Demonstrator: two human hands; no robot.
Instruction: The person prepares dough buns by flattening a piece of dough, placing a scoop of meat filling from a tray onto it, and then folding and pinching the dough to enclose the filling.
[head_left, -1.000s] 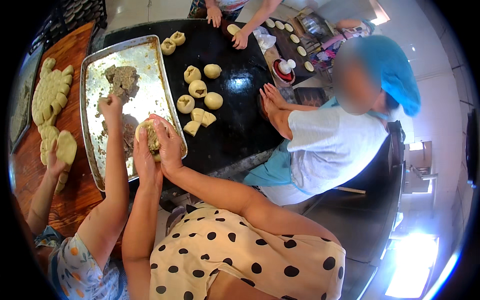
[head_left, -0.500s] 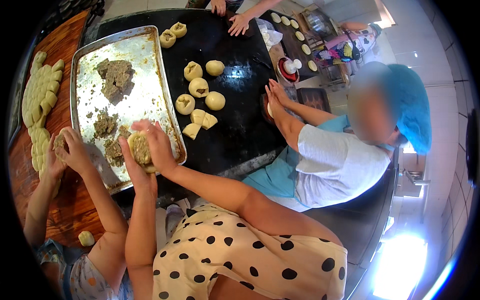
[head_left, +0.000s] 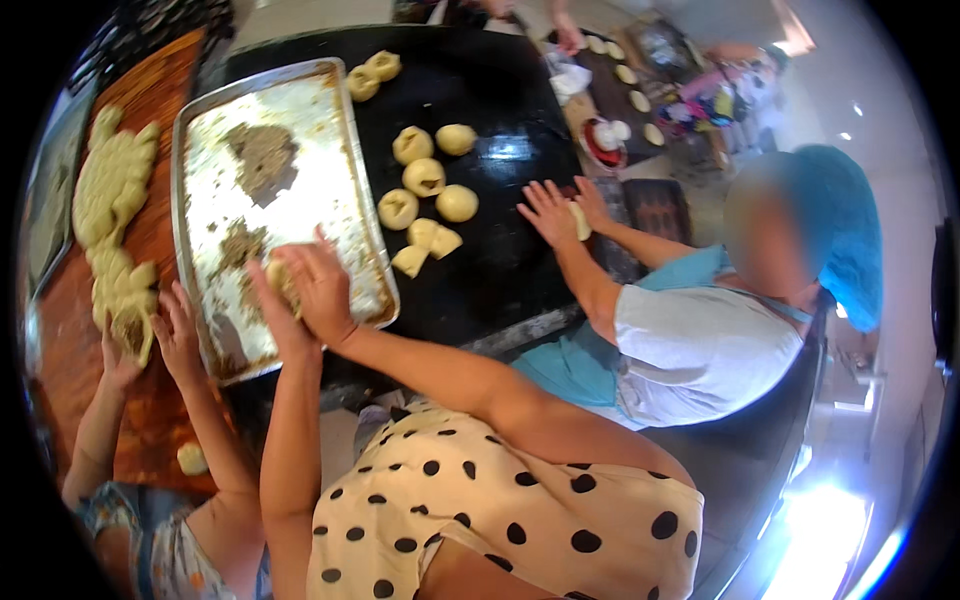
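Note:
A round piece of pale dough with brown filling [head_left: 284, 284] is cupped between my two hands, over the near part of the metal tray [head_left: 352, 150]. My left hand [head_left: 287, 318] supports it from the left side, fingers curved around it. My right hand [head_left: 322, 292] closes over it from the right, its fingers slightly blurred and hiding much of the dough. Just beyond my hands, a small heap of brown filling [head_left: 240, 243] lies on the tray. A larger filling mound [head_left: 262, 160] sits farther up the tray.
Filled dough balls [head_left: 424, 177] and cut dough pieces [head_left: 432, 236] lie on the black table. At left, a co-worker's hand holds filled dough [head_left: 131, 332] beside a dough mass [head_left: 115, 190] on the wooden board. At right, another co-worker's hands [head_left: 552, 212] press dough.
My right hand has closed farther over the dough, covering more filling. The left co-worker's dough is lower, one hand now off it. The right co-worker's hands have spread apart. The view has shifted slightly.

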